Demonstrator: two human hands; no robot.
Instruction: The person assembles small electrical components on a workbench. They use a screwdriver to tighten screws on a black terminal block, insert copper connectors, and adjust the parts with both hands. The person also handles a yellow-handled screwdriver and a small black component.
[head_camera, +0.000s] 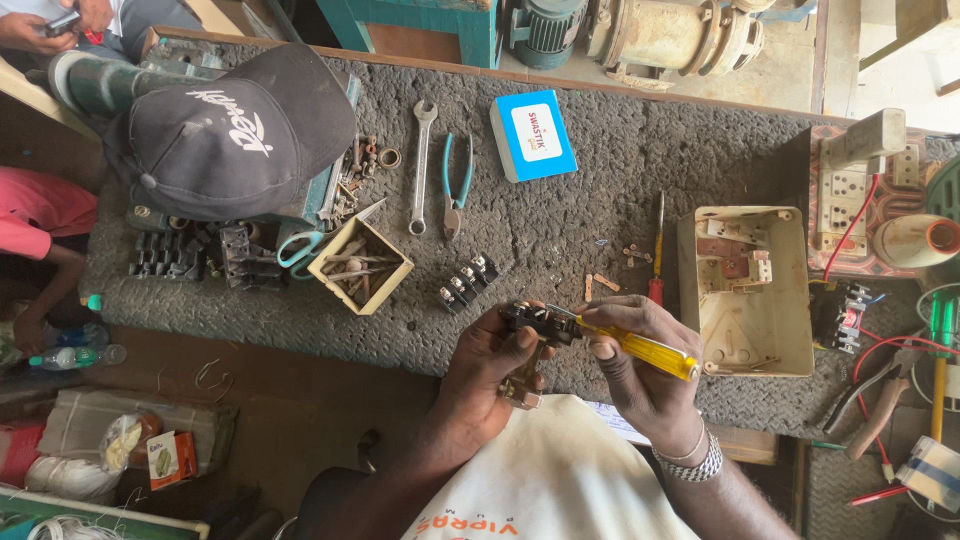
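Two hands meet over the near edge of the table: the left hand grips a small dark switch block, the right hand is clenched on a yellow-handled screwdriver whose tip sits at the block's top. The work looks midway, since the beige switch box lies open and gutted just beside them. Loose screws, a red screwdriver, pliers, a spanner and a black cap crowd the rest.

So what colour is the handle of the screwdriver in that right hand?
Clear yellow; the screwdriver shows well in the head view, held by the right hand.
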